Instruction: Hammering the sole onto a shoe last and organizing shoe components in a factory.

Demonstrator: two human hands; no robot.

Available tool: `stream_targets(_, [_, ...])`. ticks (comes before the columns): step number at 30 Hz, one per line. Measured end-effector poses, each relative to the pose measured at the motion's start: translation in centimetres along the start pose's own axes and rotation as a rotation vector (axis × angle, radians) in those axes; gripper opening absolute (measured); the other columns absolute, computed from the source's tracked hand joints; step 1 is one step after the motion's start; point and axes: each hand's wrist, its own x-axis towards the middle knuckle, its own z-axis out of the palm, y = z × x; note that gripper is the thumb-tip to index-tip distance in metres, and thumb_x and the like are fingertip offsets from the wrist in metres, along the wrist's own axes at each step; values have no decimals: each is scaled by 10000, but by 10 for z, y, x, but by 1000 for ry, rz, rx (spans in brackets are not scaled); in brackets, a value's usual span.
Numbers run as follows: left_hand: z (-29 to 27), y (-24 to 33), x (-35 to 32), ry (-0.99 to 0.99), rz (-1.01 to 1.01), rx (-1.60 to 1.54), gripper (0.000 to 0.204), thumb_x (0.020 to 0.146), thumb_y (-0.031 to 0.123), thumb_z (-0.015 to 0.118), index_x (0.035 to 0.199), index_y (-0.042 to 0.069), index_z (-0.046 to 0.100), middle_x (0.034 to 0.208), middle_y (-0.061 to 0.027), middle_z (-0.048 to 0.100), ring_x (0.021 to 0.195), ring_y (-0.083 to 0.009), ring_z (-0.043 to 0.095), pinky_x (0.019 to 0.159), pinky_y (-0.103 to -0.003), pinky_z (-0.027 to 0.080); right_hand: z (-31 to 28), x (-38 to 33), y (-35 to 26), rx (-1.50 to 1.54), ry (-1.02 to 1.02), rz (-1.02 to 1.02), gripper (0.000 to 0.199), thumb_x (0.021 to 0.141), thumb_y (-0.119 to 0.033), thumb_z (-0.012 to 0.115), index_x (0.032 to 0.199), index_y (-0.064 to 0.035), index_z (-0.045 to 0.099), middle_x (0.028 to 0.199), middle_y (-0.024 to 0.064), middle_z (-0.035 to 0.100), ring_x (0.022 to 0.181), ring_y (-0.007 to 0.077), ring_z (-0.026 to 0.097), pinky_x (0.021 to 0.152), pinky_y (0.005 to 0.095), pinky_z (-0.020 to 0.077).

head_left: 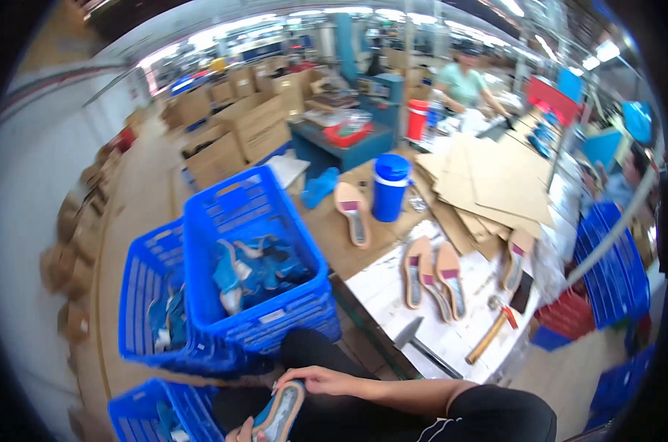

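Observation:
Low in the picture, over my dark-trousered lap, I hold a shoe sole [279, 412] with a blue inside and a tan rim. My right hand [321, 380] reaches in from the right and its fingers curl over the sole's upper end. My left hand [238, 433] shows only partly at the bottom edge, gripping the sole's lower end. A blue plastic crate [201, 221] holding blue shoe parts stands just beyond my knees.
Two more blue crates [139, 295] [139, 412] sit to the left. The white worktable [378, 283] on the right carries tan insoles [431, 278], a wooden-handled hammer [489, 335], a metal blade tool [421, 345], a blue jug [389, 188] and cardboard sheets [496, 180]. A person in green [463, 81] works far back.

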Motion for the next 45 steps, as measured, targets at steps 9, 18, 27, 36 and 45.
stream_targets(9, [6,6,4,-110,-35,51,578,858,279,849,1381,169,626,1468,-205,574,1114,-456,582,974,-563,497,-18,3,-2,441,95,52,679,1161,-550,311,1410,-11,643,1395,116,678,1397,257,564,1214,425,378])
stream_targets(18, [3,5,6,-161,-50,90,581,830,289,860,1377,207,682,1468,-187,578,1125,-443,568,967,-553,501,22,30,-25,-116,115,59,570,1161,-422,359,1148,-5,748,1144,116,765,1126,202,695,1071,363,487])
stream_targets(27, [2,-2,10,-169,-20,40,589,822,305,860,1376,207,685,1465,-184,586,1074,-442,573,922,-556,506,11,31,-37,-318,264,-41,657,1153,-468,347,1046,17,776,1078,114,783,1076,254,723,987,409,529])
stream_targets(36, [8,-13,1,-166,-8,52,566,860,338,831,1393,216,688,1491,-163,569,1102,-434,558,929,-552,502,15,33,-30,-173,347,-184,563,1148,-372,403,1069,50,767,1159,170,774,1176,262,699,1099,390,486])
stream_targets(45, [8,-15,9,-165,5,33,543,871,333,828,1379,207,685,1483,-173,576,1089,-432,567,913,-556,503,25,-3,-19,-481,164,-77,389,1069,-266,654,1367,-20,616,1359,157,650,1295,324,634,1132,445,469])
